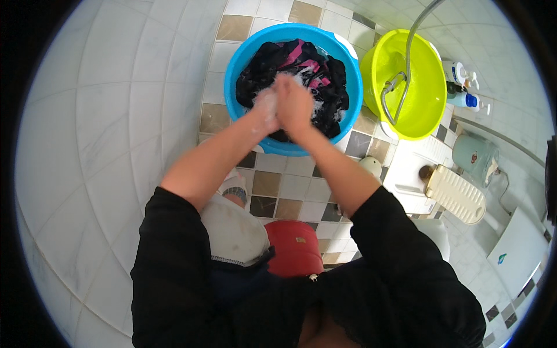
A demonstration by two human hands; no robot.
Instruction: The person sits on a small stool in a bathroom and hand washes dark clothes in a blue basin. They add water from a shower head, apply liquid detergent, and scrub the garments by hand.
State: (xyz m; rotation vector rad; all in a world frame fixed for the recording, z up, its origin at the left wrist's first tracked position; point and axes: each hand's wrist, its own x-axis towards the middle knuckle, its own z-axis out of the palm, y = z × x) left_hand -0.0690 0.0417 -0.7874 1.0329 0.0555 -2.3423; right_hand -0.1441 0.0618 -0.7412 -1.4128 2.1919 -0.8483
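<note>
Black and pink wet clothes with white suds lie bunched in a round blue plastic basin on the tiled floor. Over the lower left part of the clothes, my left hand and my right hand are pressed together, both blurred. Foam clings to my left hand and wrist. The right hand covers part of the left. Whether fabric is between the palms cannot be seen.
At the right stands a lime green basin with a metal shower hose hanging into it. Pump bottles line the wall behind. A squat toilet and a cream ridged brush or board are lower right. A red stool is below.
</note>
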